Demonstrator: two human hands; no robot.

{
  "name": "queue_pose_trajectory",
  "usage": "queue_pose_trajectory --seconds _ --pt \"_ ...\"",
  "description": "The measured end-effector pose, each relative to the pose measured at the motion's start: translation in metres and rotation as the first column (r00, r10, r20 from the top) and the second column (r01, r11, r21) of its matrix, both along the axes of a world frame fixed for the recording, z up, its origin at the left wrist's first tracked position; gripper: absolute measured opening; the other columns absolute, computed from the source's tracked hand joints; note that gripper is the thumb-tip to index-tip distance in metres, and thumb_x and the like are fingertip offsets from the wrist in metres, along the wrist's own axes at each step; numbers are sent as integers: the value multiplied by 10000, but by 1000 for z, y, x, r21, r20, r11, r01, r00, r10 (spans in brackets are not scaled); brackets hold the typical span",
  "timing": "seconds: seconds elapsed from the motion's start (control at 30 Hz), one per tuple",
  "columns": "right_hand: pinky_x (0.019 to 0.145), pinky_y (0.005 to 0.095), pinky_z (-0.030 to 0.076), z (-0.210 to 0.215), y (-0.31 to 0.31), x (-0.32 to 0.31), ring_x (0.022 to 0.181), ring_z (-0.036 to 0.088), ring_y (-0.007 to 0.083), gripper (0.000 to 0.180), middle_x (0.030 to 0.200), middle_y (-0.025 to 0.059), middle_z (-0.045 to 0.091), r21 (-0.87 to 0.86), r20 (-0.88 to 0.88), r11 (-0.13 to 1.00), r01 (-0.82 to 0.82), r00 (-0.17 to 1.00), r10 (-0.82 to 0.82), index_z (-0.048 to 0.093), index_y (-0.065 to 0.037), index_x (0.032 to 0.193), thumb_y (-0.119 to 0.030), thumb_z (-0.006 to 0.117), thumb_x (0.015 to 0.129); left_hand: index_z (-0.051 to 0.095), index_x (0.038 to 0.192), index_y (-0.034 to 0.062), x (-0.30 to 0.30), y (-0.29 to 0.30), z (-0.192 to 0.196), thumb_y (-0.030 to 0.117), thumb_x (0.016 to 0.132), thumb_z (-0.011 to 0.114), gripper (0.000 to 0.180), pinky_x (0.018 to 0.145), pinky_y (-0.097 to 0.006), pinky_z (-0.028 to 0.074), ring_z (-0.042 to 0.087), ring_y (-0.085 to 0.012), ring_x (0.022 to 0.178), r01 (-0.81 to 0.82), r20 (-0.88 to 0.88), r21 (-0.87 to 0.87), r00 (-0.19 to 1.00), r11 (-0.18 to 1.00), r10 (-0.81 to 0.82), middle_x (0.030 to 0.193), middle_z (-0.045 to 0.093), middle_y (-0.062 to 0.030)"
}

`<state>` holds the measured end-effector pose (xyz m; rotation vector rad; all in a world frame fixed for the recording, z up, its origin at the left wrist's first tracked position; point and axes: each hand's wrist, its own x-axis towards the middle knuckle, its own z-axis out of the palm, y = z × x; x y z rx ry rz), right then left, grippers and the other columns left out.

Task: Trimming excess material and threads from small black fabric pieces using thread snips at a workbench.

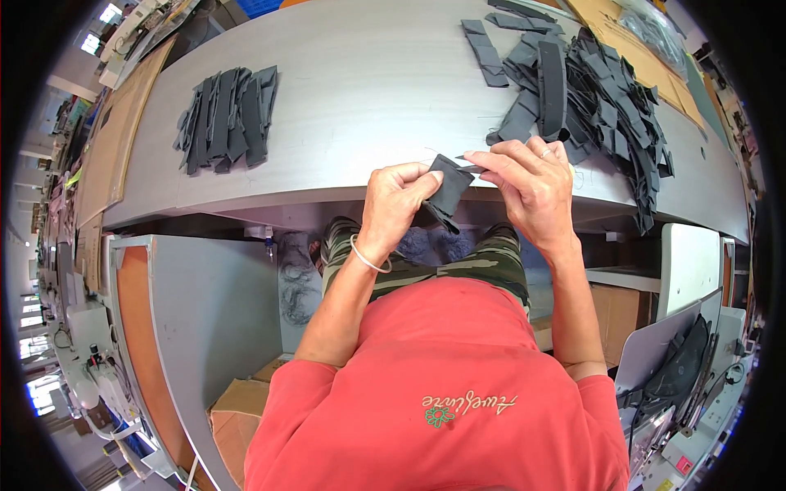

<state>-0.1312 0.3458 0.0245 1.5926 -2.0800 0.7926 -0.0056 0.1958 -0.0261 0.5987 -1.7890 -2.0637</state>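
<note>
My left hand [395, 200] pinches a dark grey fabric strip [449, 186] between thumb and fingers, just in front of the table's near edge. The strip is folded, and its lower end hangs below the fingers. Close on its right, my right hand [530, 186] is closed on a small dark pointed tool [472, 168]. The tool's narrow tips reach the strip's upper right corner; its exact kind is too small to make out. Most of the tool is hidden by the fingers.
A row of dark fabric strips [228, 119] lies on the grey table [368, 74] at the left. A larger heap of strips [610, 106] spreads at the right, some hanging over the front edge. Below stand a grey cabinet [205, 303] and a cardboard box [237, 417].
</note>
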Motion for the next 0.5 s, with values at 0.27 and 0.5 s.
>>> queue_pose_trajectory --seconds 0.27,0.5 --pt "617 313 299 -8 -1 -6 633 462 161 194 754 -60 609 2 -48 999 -51 997 51 710 -213 912 -132 667 740 682 814 -40 1 -5 1 125 868 622 183 524 -196 389 507 -32 582 89 68 -31 994 996 -87 661 613 9" --pt "614 311 298 -9 2 -7 623 462 168 182 720 -44 608 24 8 999 -39 999 39 707 -202 899 -111 669 746 676 815 -40 -1 -3 0 130 868 620 187 519 -201 417 535 -51 564 120 70 -28 991 992 -117 672 627 -11"
